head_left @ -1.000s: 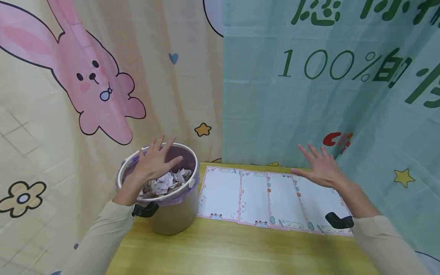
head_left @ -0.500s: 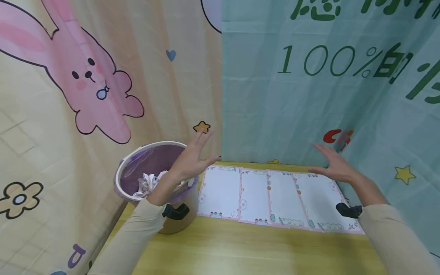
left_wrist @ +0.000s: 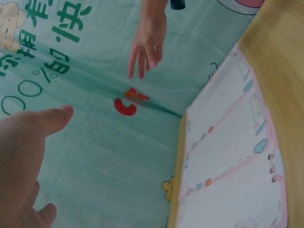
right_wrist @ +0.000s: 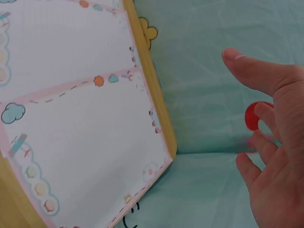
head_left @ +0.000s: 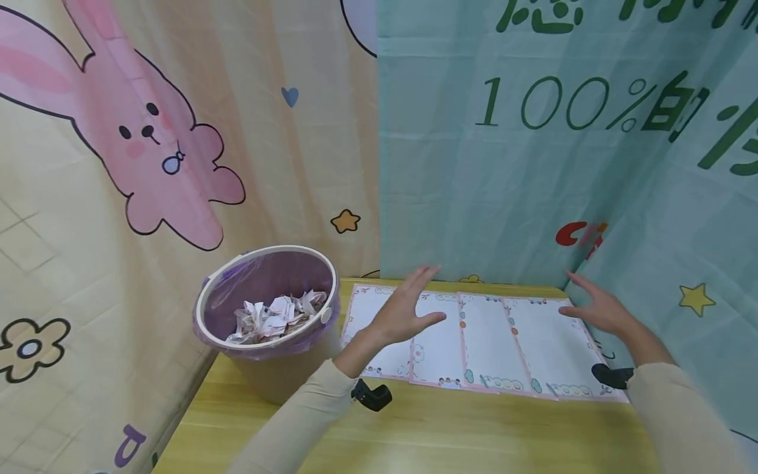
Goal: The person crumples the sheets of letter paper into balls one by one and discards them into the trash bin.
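Note:
My left hand [head_left: 399,319] hovers over the paper sheets [head_left: 488,342], its fingers extended and thumb apart. Near the right end of those sheets my right hand [head_left: 601,311] is raised, fingers loosely spread and holding nothing. The sheets are white with pink decorated borders, overlapping in a row on the wooden table. In the left wrist view, my left thumb and some fingers show beside the green curtain, with the right hand beyond. The right wrist view has my right hand [right_wrist: 280,137] beside the sheets [right_wrist: 85,147], apart from them.
A tan bin [head_left: 278,375] with a white rim and purple liner stands on the table's left. Crumpled paper pieces [head_left: 281,319] lie inside it. Printed curtains, one cream [head_left: 308,164] and one green [head_left: 438,184], hang behind the wooden table [head_left: 450,428].
My left hand has moved right, from above the bin to over the paper sheets, uncovering the bin's opening. My right hand has shifted somewhat right. The bin and sheets stay in place.

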The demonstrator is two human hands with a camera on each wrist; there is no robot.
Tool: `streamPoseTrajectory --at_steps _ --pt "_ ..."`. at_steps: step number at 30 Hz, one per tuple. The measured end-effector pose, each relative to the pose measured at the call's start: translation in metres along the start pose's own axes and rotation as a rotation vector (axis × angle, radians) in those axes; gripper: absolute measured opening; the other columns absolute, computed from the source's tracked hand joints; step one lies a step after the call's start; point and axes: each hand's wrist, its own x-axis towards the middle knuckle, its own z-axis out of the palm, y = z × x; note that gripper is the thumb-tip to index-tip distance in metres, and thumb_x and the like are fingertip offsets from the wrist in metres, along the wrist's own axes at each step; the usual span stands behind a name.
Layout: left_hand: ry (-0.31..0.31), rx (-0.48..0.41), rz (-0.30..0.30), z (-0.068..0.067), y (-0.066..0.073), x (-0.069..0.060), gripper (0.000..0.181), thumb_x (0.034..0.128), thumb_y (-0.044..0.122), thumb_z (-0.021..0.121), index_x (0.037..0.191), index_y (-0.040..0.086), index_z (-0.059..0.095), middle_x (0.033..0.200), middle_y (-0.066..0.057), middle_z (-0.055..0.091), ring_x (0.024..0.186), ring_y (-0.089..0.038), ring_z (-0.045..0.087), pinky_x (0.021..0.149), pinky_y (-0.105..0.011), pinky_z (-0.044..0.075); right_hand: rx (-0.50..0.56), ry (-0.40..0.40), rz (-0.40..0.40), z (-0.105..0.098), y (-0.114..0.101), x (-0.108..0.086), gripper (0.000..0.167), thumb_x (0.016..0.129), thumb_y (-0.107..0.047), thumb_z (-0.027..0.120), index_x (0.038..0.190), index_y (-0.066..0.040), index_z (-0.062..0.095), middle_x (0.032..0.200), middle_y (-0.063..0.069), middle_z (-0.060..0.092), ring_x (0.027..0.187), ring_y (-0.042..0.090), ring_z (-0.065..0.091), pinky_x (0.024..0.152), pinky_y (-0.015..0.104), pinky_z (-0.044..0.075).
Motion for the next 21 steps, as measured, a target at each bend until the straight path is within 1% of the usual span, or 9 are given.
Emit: streamPoseTrajectory --at_steps 2,5,9,12,14,17,21 --pt "-0.007 -0.011 -0.005 0.016 -0.004 0.0 0.088 0.0956 0.033 0.077 0.166 0.022 0.025 0.169 -0.009 0.023 0.15 -0.032 0.03 0.111 -0.058 0.041 0.012 0.007 0.024 0.002 0.011 -0.005 0.104 0.094 -0.038 0.077 0.162 0.002 0.009 0.158 0.043 0.011 0.138 0.068 0.013 0.097 0.086 0.024" --pt "-0.021 -0.009 -0.013 0.038 -0.012 -0.002 0.088 0.0948 0.031 0.078 0.165 0.021 0.026 0.168 -0.009 0.025 0.15 -0.03 0.029 0.112 -0.056 0.04 0.026 0.016 0.048 0.011 0.026 -0.013 0.101 0.095 -0.04 0.075 0.162 0.003 0.012 0.156 0.044 0.013 0.137 0.069 0.014 0.096 0.086 0.025" --pt "-0.043 -0.027 -0.019 0.07 -0.017 -0.004 0.089 0.0937 0.03 0.08 0.165 0.021 0.027 0.168 -0.009 0.026 0.15 -0.029 0.03 0.113 -0.054 0.04 0.008 0.02 0.069 0.022 0.046 -0.022 0.098 0.096 -0.041 0.074 0.16 0.006 0.016 0.154 0.045 0.016 0.136 0.069 0.018 0.098 0.085 0.027" --pt "-0.066 -0.049 -0.028 0.097 -0.016 -0.002 0.09 0.0933 0.031 0.08 0.165 0.022 0.026 0.168 -0.008 0.026 0.149 -0.027 0.032 0.112 -0.05 0.042 0.01 0.009 0.108 0.026 0.061 -0.029 0.097 0.096 -0.04 0.073 0.159 0.008 0.017 0.153 0.046 0.016 0.135 0.069 0.018 0.099 0.084 0.026" --pt "-0.081 -0.06 -0.035 0.114 -0.014 -0.001 0.09 0.093 0.033 0.081 0.165 0.022 0.027 0.168 -0.006 0.027 0.149 -0.026 0.033 0.112 -0.047 0.042 0.033 0.009 0.142 0.029 0.071 -0.033 0.096 0.097 -0.042 0.072 0.158 0.008 0.018 0.154 0.046 0.015 0.136 0.069 0.016 0.1 0.083 0.026" --pt "-0.094 -0.072 -0.058 0.136 -0.01 0.0 0.089 0.0924 0.033 0.081 0.164 0.024 0.029 0.166 -0.004 0.029 0.148 -0.024 0.035 0.112 -0.043 0.042 0.088 0.011 0.2 0.037 0.081 -0.037 0.096 0.098 -0.047 0.069 0.158 0.008 0.019 0.156 0.045 0.014 0.138 0.068 0.014 0.102 0.082 0.025" --pt "-0.094 -0.11 -0.09 0.164 -0.005 -0.003 0.087 0.0912 0.031 0.083 0.163 0.025 0.033 0.164 -0.003 0.034 0.147 -0.023 0.037 0.113 -0.041 0.041 0.142 0.01 0.283 0.044 0.092 -0.043 0.096 0.099 -0.051 0.067 0.158 0.009 0.02 0.156 0.044 0.013 0.14 0.066 0.013 0.105 0.08 0.024"
